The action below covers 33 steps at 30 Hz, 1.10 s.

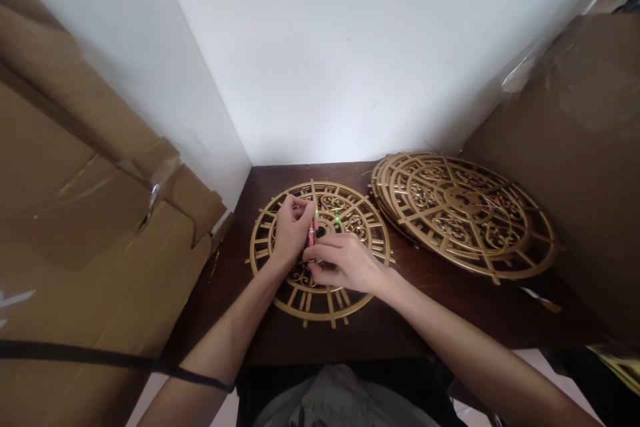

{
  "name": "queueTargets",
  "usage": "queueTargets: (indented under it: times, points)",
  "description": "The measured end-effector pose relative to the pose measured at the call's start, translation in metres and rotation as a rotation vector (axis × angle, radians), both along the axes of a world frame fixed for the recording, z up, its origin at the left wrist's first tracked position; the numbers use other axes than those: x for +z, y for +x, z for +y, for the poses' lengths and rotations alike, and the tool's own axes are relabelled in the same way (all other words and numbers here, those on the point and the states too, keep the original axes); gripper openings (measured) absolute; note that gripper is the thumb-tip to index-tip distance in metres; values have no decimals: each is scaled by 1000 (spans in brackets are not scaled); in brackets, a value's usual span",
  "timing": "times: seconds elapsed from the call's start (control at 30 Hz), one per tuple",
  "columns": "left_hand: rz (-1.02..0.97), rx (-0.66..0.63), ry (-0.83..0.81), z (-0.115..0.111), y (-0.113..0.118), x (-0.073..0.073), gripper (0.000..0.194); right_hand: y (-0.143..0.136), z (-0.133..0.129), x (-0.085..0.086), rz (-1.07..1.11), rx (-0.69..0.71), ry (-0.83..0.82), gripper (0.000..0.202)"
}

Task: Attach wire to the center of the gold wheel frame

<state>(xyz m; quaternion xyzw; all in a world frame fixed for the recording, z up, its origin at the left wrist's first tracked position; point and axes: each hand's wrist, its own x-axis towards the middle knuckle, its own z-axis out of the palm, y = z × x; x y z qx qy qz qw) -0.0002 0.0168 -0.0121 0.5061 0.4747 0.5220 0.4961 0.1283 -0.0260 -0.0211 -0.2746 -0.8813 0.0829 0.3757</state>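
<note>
A gold openwork clock face (333,315) with Roman numerals lies flat on the dark table, beneath both hands. Over its centre is a small red cylinder (311,235) with a pale band, possibly a battery; its exact kind is unclear. My left hand (294,227) is closed in a pinch at the cylinder's upper end, and whatever sits between those fingertips is hidden. Curled around the lower end, my right hand (345,260) grips it between thumb and fingers. Two small green lights (337,218) glow near the clock face's middle.
Several similar gold clock faces (463,200) are stacked at the right, with thin wires on the top one. A small knife-like tool (540,299) lies at the right on the table (400,337). Cardboard (100,247) stands at the left, more (565,147) at the right.
</note>
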Motion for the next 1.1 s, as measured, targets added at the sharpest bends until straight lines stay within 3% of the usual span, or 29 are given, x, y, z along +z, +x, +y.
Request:
queueTargets:
  times: [0.13,0.3,0.43,0.57,0.97,1.1]
  points:
    - [-62,4,1,2,-2,-1,23,3,-1,2,45,16,-77,16]
    - [-112,-28,55,2,-7,-1,23,6,-1,5,269,-3,-270,36]
    - [-2,-46,233,1,-9,5,21,4,1,6,450,-63,-345,31]
    - [3,-46,279,2,-11,9,20,3,4,6,563,-98,-450,22]
    - [-133,59,224,7,-12,7,23,4,8,5,610,-126,-528,13]
    - [-140,68,200,6,-11,7,20,7,9,5,408,-169,-427,17]
